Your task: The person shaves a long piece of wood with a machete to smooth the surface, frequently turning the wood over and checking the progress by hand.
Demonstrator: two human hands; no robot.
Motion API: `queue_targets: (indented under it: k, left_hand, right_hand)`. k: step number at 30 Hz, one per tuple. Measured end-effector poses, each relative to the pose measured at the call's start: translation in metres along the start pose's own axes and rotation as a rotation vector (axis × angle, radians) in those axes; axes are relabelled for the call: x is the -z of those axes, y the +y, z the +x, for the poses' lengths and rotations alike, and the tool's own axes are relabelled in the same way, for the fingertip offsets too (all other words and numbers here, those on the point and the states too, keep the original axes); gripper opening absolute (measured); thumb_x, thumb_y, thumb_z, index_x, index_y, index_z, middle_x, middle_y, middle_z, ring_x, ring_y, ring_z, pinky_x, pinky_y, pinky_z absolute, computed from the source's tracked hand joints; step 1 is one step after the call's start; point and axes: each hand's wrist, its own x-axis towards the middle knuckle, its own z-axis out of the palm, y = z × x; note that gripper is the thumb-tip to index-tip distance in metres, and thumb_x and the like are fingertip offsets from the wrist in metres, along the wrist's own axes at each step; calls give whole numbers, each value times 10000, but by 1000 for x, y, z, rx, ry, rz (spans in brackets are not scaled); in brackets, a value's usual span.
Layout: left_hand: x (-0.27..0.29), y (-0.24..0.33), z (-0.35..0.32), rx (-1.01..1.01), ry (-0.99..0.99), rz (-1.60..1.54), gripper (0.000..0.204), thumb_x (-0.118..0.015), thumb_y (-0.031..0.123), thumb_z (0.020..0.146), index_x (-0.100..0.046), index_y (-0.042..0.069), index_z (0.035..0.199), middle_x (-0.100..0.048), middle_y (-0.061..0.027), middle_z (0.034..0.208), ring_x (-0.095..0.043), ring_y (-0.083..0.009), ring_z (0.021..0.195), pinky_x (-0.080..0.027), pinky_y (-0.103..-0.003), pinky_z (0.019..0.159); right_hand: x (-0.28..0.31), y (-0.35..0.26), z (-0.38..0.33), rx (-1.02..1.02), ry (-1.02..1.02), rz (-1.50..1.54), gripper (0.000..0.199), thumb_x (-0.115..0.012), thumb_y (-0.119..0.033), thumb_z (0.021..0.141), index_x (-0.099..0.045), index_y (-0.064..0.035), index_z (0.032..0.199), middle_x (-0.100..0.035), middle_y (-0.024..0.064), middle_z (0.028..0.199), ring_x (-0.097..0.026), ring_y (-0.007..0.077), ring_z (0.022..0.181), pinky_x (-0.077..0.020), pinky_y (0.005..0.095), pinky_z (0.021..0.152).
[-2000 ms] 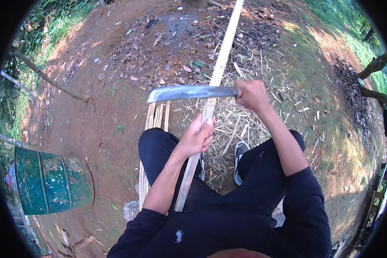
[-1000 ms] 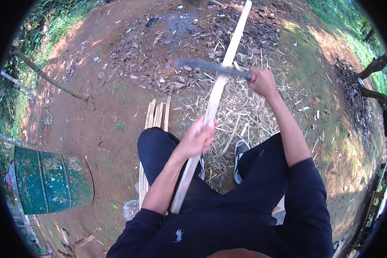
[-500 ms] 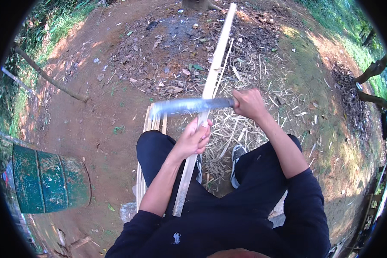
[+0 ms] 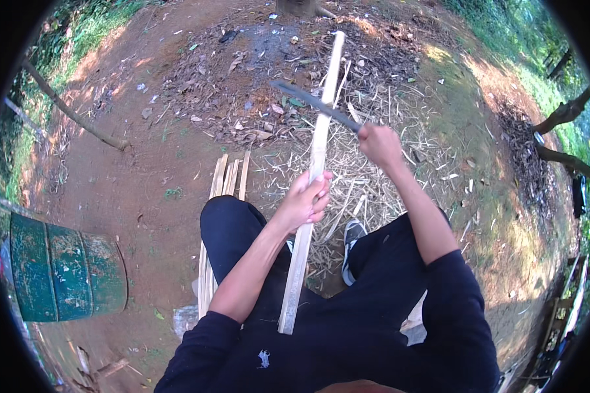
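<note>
A long pale wooden strip (image 4: 319,141) slants up from my lap, its far end over the leaf litter. My left hand (image 4: 305,200) is wrapped round it near its middle. In my right hand (image 4: 380,145) is the handle of a machete (image 4: 314,103), closed in the fingers. The blade crosses over the strip beyond my left hand and points to the far left. Whether the edge touches the wood I cannot tell. A thin split sliver (image 4: 341,84) stands off the strip's right side.
Several cut wooden strips (image 4: 224,177) lie beside my left knee. Shavings (image 4: 337,196) cover the ground between my feet. A worn green metal drum (image 4: 69,268) is at the left. Thin trunks (image 4: 78,108) lean at the far left, and branches (image 4: 564,114) reach in at the right.
The machete has swung away from me along the strip, its tip now pointing farther out. The strip has been drawn toward me, its far end lower in view. Both hands keep their hold.
</note>
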Motion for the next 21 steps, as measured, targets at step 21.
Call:
queue_targets:
  k: [21]
  left_hand:
    - [-27, 4, -31, 28, 18, 85, 280, -363, 225, 1078, -420, 18, 1260, -510, -52, 872, -440, -25, 474, -345, -176, 309]
  right_hand:
    - [36, -5, -27, 352, 161, -3, 111, -627, -160, 695, -537, -104, 728, -612, 75, 588, -635, 279, 518, -489, 445, 480]
